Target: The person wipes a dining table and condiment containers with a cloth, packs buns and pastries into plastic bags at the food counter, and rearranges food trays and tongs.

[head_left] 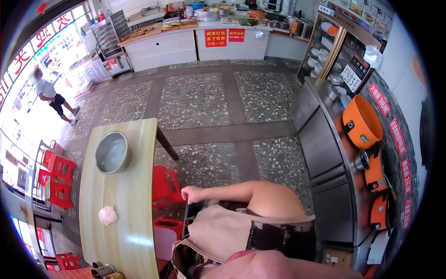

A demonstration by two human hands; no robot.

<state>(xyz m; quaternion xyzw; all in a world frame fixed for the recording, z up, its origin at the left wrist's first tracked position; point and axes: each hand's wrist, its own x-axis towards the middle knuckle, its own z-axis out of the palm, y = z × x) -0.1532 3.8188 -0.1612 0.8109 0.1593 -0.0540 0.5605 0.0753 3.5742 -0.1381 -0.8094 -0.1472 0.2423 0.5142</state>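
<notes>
My right hand (192, 194) is closed over the top of a dark edge (187, 215), part of something I cannot make out. Beige apron cloth (213, 228) with a black patterned panel covers much of what lies below it. Across the bottom runs a blurred stretch of my other arm (260, 266), close to the camera; its hand is hidden. Left of my hands stands a pale wood-look table (125, 195). On it are a metal basin (113, 153) with cloudy liquid and a crumpled pinkish-white packet or tissue (108, 215).
Red stools (166, 187) stand beside the table, more (60, 193) at the far left. A steel counter (325, 144) with orange pots (363, 122) lines the right. White serving counters (160, 51) stand at the back. A person (49, 93) is near the entrance.
</notes>
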